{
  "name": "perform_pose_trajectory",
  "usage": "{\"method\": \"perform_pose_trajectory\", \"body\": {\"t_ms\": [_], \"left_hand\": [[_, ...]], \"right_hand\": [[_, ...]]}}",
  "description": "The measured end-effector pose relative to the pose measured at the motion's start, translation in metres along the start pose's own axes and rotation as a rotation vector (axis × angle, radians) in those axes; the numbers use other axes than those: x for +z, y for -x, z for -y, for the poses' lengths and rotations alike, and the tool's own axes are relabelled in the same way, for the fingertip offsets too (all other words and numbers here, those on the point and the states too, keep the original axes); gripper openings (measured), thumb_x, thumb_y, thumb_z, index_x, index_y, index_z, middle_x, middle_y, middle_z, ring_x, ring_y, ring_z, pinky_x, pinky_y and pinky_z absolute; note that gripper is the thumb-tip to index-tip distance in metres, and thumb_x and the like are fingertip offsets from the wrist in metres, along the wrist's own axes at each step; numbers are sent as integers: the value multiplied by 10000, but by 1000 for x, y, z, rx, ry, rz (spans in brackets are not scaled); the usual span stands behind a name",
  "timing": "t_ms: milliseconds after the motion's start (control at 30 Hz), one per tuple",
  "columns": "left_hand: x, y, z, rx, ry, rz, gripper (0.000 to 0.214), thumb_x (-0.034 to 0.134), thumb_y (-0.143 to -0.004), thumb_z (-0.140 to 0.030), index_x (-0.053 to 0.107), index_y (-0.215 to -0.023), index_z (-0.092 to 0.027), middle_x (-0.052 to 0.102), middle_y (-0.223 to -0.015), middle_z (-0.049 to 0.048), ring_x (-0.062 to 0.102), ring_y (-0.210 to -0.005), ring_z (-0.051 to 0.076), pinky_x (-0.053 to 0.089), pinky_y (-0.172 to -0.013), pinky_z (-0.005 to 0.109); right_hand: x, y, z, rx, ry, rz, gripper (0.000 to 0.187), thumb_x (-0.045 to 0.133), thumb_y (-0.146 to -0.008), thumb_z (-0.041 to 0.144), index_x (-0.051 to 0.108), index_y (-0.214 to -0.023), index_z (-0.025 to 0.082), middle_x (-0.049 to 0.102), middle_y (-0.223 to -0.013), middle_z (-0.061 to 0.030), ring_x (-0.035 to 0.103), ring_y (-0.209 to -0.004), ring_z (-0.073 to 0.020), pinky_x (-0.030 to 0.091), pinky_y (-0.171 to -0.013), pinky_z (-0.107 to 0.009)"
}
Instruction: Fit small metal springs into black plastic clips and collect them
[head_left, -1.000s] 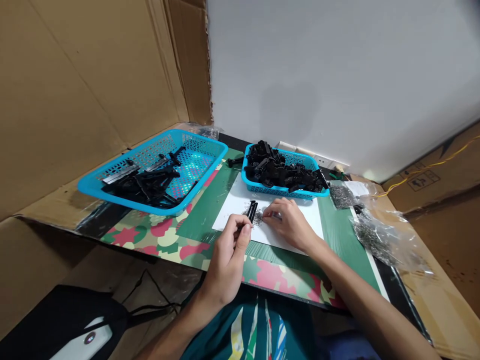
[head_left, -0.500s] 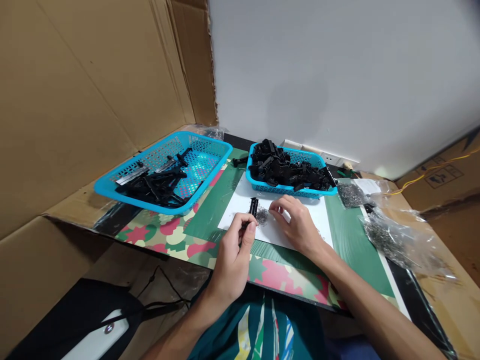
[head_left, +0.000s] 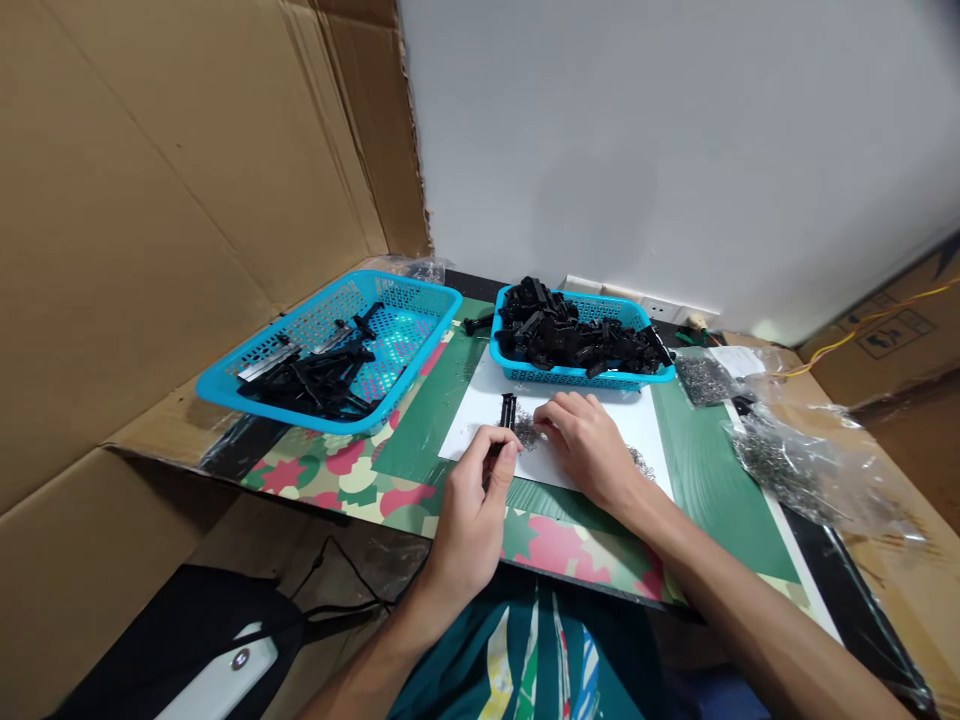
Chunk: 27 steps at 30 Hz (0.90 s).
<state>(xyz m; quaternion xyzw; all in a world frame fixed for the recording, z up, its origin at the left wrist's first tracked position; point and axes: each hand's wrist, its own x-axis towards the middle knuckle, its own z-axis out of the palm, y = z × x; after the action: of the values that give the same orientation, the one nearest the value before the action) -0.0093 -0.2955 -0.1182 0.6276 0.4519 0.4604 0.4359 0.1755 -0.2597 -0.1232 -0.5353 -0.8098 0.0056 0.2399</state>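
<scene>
My left hand (head_left: 480, 485) is closed round the lower end of a narrow black plastic part (head_left: 508, 410), which stands up out of the fist over a white sheet (head_left: 469, 425). Beside it, my right hand (head_left: 589, 450) has its fingers bent and pinched together at a small pile of fine metal pieces (head_left: 527, 430). Whatever sits between those fingertips is hidden or too small to make out. A second small heap of metal pieces (head_left: 641, 462) lies on the sheet, partly behind the right wrist.
A blue basket (head_left: 495, 350) heaped with black parts stands behind the hands. Another blue basket (head_left: 225, 385), at the left, holds long black parts. Clear bags of metal pieces (head_left: 772, 460) lie at the right. A power strip (head_left: 660, 308) runs along the wall.
My right hand's fingers have drawn closer together over the small metal pile. The left hand keeps its hold on the black plastic part. The whole view has shifted slightly.
</scene>
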Motion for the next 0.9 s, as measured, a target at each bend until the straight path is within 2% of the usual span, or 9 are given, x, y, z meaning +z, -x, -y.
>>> {"method": "perform_pose_trajectory", "body": {"t_ms": [133, 300, 433, 600, 700, 767, 900], "left_hand": [[-1, -1, -1, 3, -19, 2, 268, 476, -1099, -432, 596, -1004, -212, 572, -890, -1, 504, -756, 157, 391, -689, 272], [-1, 0, -1, -17, -31, 10, 266, 474, -1099, -436, 597, -1009, -218, 562, -859, -12, 477, -703, 144, 369, -644, 271], [-2, 0, -1, -41, -46, 24, 275, 468, -1094, -458, 602, -1045, -223, 554, -818, -15, 465, -667, 150, 370, -624, 274], [-1, 1, -1, -15, -48, 86, 244, 496, -1085, -435, 611, -1064, -220, 607, -908, 5, 537, -764, 165, 410, -687, 266], [-1, 0, -2, -1, -54, 131, 243, 487, -1092, -414, 602, -1013, -216, 604, -910, 4, 543, -812, 168, 421, -739, 265], [-1, -1, -3, 7, -38, 140, 247, 483, -1094, -404, 593, -984, -213, 582, -893, -2, 523, -802, 162, 408, -733, 263], [-5, -4, -2, -33, 76, 138, 250, 511, -1078, -411, 584, -954, -207, 497, -822, -19, 447, -729, 147, 367, -675, 263]], "right_hand": [[-9, -2, -4, 62, -86, -38, 190, 550, -1053, 159, 681, -926, 212, 713, -913, -57, 602, -844, -233, 370, -790, -363], [-28, 0, -6, 152, -441, -46, 126, 629, -1012, 220, 684, -899, 214, 717, -891, -20, 593, -749, -182, 415, -743, -323], [-42, 4, 0, 138, -656, 60, 210, 622, -1024, 345, 704, -885, 211, 707, -850, -28, 582, -741, -180, 449, -692, -298], [-49, 6, 9, 125, -821, 217, 251, 636, -1015, 419, 711, -919, 200, 700, -852, -25, 578, -751, -175, 480, -695, -292], [-49, 6, 11, 116, -843, 233, 258, 638, -1021, 436, 712, -937, 203, 699, -857, -21, 592, -766, -175, 490, -698, -288], [-47, 6, 12, 82, -819, 199, 246, 625, -1037, 422, 711, -953, 208, 708, -881, -25, 611, -783, -175, 503, -710, -289], [-38, 10, 13, -147, -569, 23, 180, 577, -1075, 313, 712, -1014, 210, 714, -924, -57, 634, -821, -186, 511, -747, -310]]}}
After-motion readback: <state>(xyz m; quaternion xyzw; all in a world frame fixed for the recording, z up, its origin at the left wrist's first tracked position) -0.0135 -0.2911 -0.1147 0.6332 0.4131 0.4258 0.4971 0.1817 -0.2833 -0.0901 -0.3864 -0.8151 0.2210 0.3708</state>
